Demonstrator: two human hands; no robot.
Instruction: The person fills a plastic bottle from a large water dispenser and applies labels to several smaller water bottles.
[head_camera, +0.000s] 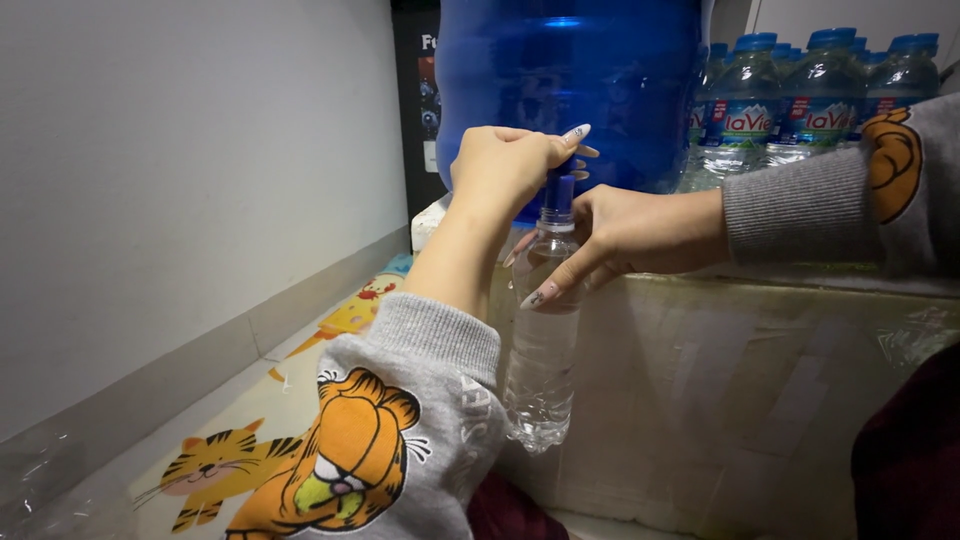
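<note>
While the big blue jug (570, 80) stands on the box (760, 380), left hand (505, 165) pinches its tap; right hand (625, 235) fingers wrap the clear bottle (543, 350) at the shoulder, under the spout. Thin plastic, light, crushable; neck grip seems safest.

A home corner used for storing drinking water: a large blue water jug (568, 85) stands on a taped cardboard box (740, 390), shrink-wrapped small water bottles (800, 95) beside it, a cartoon-cat play mat (250, 440) along a plain white wall (180, 170).
</note>
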